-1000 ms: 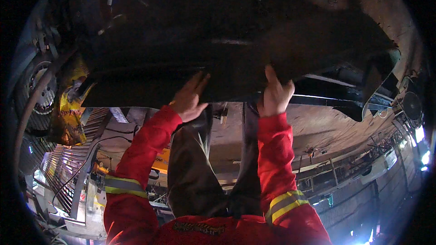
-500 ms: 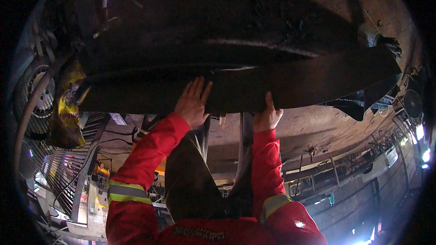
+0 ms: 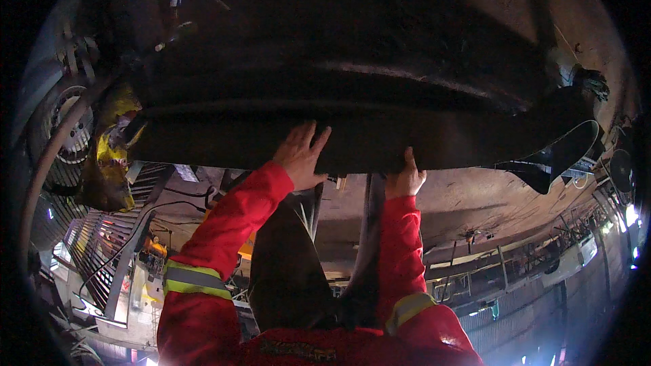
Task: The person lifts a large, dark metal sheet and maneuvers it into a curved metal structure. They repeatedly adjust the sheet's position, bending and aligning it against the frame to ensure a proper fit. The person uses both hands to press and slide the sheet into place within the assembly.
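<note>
A long dark strip of sheet material [image 3: 237, 141], perhaps rubber, stretches across in front of me. My left hand [image 3: 300, 159] lies on top of it near the close edge, fingers stretched out and thumb apart. To its right, my right hand [image 3: 405, 179] grips the near edge with the thumb on top; its other fingers are hidden below. At the far right the strip's end [image 3: 573, 132] curls over, showing a thin pale rim. Behind the strip, a large dark surface is too dim to make out.
A crumpled yellow and black bag [image 3: 112, 156] hangs at the left beside a spoked wheel [image 3: 71, 125] and a curved pipe [image 3: 51, 156]. Slatted metal grating [image 3: 102, 244] stands lower left. Brown ground [image 3: 434, 200] lies beyond my legs, with a railing [image 3: 475, 271] at the right.
The strip's right part has swung down toward me and its end now curls. The gap behind its middle has closed. My left hand has shifted slightly right; my right hand keeps its grip.
</note>
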